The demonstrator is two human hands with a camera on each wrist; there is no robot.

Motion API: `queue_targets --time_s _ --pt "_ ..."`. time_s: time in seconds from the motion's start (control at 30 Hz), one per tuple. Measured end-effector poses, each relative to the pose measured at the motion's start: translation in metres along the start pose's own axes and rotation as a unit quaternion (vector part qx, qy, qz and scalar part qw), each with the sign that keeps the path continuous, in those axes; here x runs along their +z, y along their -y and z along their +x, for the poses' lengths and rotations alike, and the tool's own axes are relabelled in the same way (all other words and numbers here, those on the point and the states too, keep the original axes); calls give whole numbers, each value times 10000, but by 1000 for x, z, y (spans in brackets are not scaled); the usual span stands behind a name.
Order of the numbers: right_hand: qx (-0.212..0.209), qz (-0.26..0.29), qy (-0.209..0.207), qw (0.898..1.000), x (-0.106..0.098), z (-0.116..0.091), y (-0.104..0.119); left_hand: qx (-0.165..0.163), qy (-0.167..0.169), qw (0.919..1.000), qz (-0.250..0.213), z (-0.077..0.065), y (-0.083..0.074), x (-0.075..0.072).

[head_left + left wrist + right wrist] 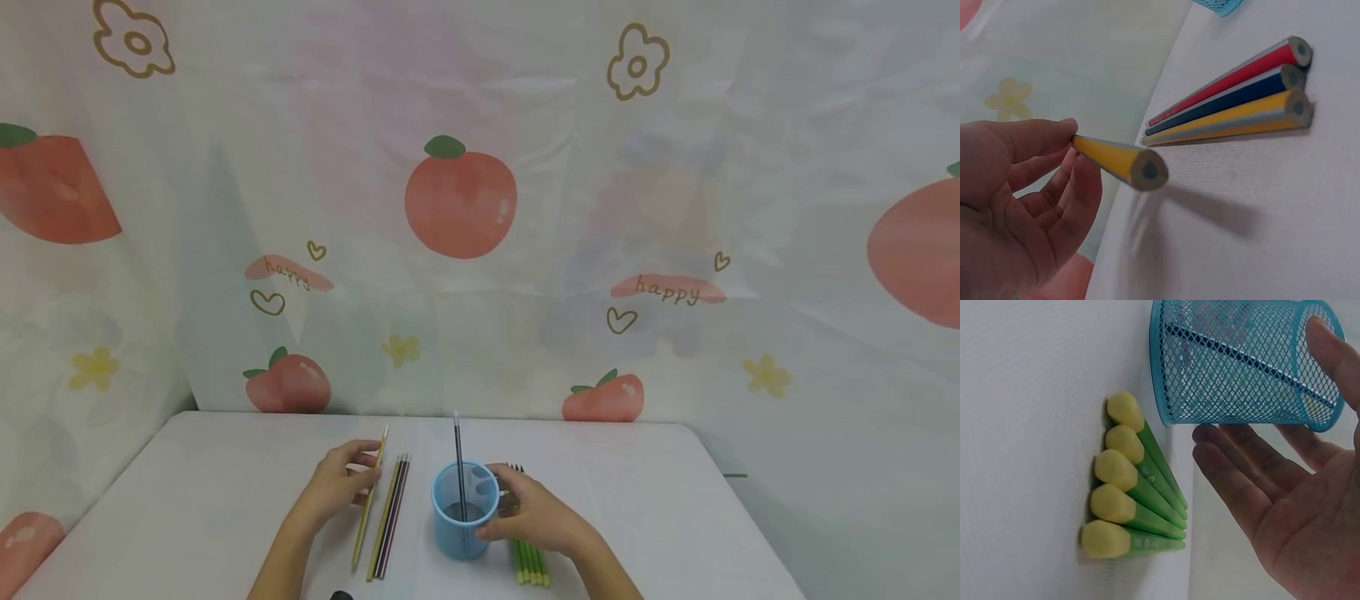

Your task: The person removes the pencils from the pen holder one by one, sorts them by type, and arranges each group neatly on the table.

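My left hand (337,483) pinches a yellow pencil (1107,156) with silver stripes between thumb and fingertips, tilted above the white table. Just right of it lie three pencils side by side: a yellow one (1254,119), a dark blue one (1229,97) and a red one (1229,72). A blue mesh pen cup (459,543) stands upright with one dark pencil (459,454) leaning in it. My right hand (536,512) holds the cup from its right side, thumb at the rim and fingers curved along the wall.
Several green pencils (1157,519) with pale yellow ends lie in a row on the white table (660,500), under and beside my right hand. A small black object (342,595) shows at the near edge. Behind the table hangs a fruit-printed cloth (525,350).
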State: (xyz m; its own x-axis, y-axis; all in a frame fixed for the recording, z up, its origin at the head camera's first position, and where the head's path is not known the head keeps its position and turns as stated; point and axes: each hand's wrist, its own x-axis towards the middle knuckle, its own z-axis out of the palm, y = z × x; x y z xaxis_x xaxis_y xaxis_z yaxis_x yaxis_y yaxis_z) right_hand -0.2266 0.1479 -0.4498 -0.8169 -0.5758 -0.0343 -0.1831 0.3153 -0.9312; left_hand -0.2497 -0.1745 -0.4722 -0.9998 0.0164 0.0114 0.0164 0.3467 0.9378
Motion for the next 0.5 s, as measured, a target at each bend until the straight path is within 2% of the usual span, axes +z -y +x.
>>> queue_targets --time_s 0.27,0.5 --pt "-35 25 25 10000 -1 -1 2 -246 74 9990 378 2 7 3" --pt "-69 20 47 10000 0 -1 1 -229 118 9976 649 2 13 7"
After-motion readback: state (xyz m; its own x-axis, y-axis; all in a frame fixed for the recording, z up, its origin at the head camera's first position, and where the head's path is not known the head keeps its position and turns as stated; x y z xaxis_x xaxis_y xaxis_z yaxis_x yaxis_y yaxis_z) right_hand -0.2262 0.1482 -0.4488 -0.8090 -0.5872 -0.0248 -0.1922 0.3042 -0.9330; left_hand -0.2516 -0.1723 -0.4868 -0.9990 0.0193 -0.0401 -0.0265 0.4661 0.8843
